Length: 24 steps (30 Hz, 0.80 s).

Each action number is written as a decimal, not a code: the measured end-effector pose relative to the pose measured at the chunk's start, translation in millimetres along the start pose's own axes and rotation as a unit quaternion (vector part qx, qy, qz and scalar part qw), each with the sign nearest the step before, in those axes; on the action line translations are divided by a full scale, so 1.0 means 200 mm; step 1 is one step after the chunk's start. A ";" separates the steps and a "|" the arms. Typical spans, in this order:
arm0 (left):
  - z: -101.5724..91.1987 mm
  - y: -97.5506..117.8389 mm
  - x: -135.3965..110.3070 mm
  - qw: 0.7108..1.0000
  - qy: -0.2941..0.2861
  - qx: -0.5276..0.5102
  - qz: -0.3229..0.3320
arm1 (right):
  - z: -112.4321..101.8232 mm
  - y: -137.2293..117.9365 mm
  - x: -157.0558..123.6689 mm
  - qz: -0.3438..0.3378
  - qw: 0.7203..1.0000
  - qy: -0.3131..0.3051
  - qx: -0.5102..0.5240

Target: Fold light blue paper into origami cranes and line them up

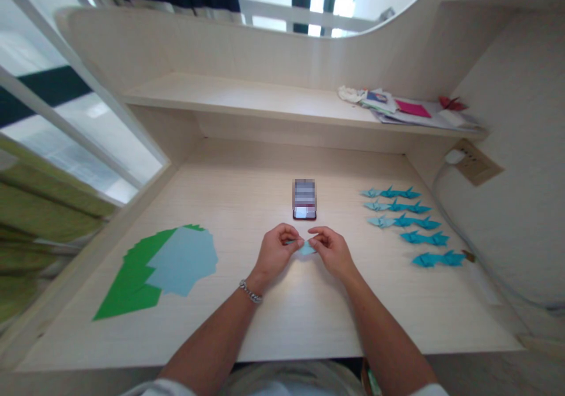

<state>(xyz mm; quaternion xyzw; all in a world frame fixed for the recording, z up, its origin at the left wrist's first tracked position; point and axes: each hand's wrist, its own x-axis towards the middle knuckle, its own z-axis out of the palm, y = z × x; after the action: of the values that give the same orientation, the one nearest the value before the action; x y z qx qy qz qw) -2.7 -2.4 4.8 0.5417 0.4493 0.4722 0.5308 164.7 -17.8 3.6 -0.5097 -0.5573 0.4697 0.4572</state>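
A small folded piece of light blue paper (pixel 306 248) is held low over the middle of the desk. My left hand (pixel 279 249) pinches its left side between thumb and fingers. On the other side my right hand (pixel 330 248) grips it the same way, so the fingers hide part of the folds. Just beyond the hands lies a phone (pixel 304 199) with its screen lit. Several blue origami cranes (pixel 402 220) stand in rows at the right, some paler than others.
Fanned sheets of light blue paper (pixel 183 260) and green paper (pixel 132 278) lie at the left. A shelf (pixel 247 99) runs along the back, with papers (pixel 412 109) on its right end. A white plug and cable sit in a wall socket (pixel 474 162).
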 end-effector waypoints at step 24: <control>-0.01 -0.03 0.01 1.000 0.002 0.012 -0.010 | 0.00 0.04 0.01 0.036 0.998 -0.047 -0.026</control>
<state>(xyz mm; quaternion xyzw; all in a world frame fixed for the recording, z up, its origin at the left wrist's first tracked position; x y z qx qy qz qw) -3.7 0.2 -1.4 0.5429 0.4614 0.4620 0.5281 165.2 -15.9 -4.1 -0.5182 -0.5714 0.4947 0.4005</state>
